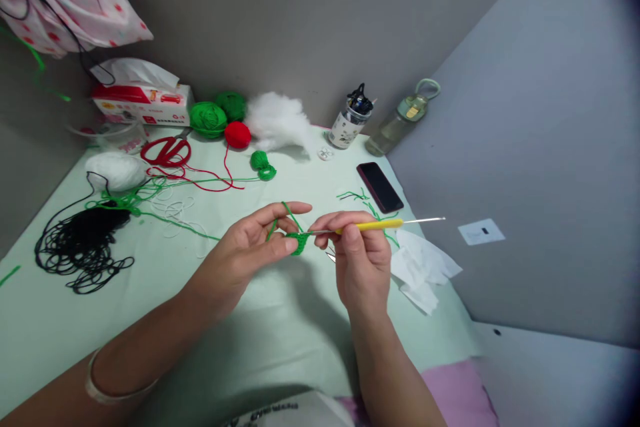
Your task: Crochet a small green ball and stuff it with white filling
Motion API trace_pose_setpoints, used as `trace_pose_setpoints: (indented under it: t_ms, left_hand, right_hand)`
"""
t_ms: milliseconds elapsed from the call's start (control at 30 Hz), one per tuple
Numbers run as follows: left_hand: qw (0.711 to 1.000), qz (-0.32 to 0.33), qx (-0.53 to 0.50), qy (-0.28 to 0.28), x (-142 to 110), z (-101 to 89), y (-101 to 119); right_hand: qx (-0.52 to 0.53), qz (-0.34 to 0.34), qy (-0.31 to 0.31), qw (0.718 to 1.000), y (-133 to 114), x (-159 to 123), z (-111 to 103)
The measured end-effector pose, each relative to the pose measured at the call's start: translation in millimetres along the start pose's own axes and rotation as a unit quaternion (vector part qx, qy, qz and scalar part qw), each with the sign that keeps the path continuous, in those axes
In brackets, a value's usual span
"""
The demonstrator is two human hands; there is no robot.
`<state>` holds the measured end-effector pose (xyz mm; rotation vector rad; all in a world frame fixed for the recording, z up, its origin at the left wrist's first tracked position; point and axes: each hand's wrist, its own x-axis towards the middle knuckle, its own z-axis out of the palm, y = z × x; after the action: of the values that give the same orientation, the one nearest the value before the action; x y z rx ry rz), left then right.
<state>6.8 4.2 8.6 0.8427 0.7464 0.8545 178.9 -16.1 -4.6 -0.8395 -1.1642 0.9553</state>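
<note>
My left hand point(253, 243) pinches a small green crochet piece point(299, 242) between thumb and fingers, with green yarn point(287, 213) looped over the raised index finger. My right hand point(357, 247) is closed round a crochet hook with a yellow handle point(373, 225); its metal tip reaches into the green piece. Both hands hover above the pale green table point(280, 320), close together. The yarn trails left across the table toward a green tangle point(123, 201).
Green yarn balls point(209, 119), a red ball point(237, 135), white stuffing point(277, 121), red scissors point(166, 151), a tissue box point(143, 103) and black thread point(83, 247) lie left and back. A phone point(380, 187), jar point(350, 121), bottle point(400, 121) and white papers point(423, 270) sit right.
</note>
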Motion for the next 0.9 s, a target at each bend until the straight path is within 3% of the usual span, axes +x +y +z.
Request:
trace_pose_setpoints:
  t_ms: [233, 400, 500, 567, 633, 700, 733, 800, 900]
  left_hand:
    - [0.999, 0.029, 0.039, 0.025, -1, -2.6, -2]
    - [0.99, 0.065, 0.1, 0.074, -2, 2.2, -2]
    - [0.983, 0.08, 0.12, 0.113, -3, 8.7, -1]
    - [0.982, 0.087, 0.113, 0.122, -3, 11.2, -2]
    - [0.991, 0.069, 0.063, 0.095, -4, 10.8, -2]
    - [0.999, 0.013, -0.016, 0.04, -3, 7.8, -2]
    - [0.998, -0.017, -0.051, 0.015, -3, 5.9, -1]
    - [0.994, -0.055, -0.093, -0.011, -2, 2.1, 2]
    - [0.995, -0.038, -0.09, 0.002, 0, -0.4, 6]
  right_hand:
    - [-0.026, -0.01, -0.013, 1.0, -2, -2, 0]
    - [-0.146, -0.109, -0.028, 0.983, -4, -6, 2]
    - [-0.245, -0.199, -0.066, 0.946, -2, -10, 0]
    - [-0.329, -0.255, -0.085, 0.905, 1, -14, 0]
    - [-0.405, -0.291, -0.088, 0.862, 3, -17, -1]
    - [-0.438, -0.303, -0.079, 0.843, 3, -18, -1]
    - [-0.424, -0.297, -0.073, 0.852, 2, -17, -2]
    - [-0.343, -0.259, -0.039, 0.902, -2, -13, -2]
    - [-0.175, -0.168, 0.013, 0.97, -6, -5, -1]
